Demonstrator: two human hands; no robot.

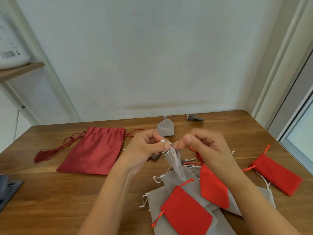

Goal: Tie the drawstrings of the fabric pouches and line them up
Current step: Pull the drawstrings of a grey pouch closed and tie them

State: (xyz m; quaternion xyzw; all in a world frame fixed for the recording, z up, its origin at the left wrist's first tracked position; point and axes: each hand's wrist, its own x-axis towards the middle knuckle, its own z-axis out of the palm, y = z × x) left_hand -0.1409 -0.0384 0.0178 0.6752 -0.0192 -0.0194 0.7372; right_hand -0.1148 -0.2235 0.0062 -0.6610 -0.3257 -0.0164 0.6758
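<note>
Above the wooden table (50,192), both hands, left (145,146) and right (203,146), pinch a grey pouch's (175,164) white drawstrings (166,152).

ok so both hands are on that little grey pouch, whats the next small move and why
Probably draw the cord ends apart to cinch the mouth. The left hand and right hand both pinch the white drawstrings at the top of the small grey pouch, which hangs gathered between them above the table. Whether a knot is there yet is hidden by the fingertips.
</note>
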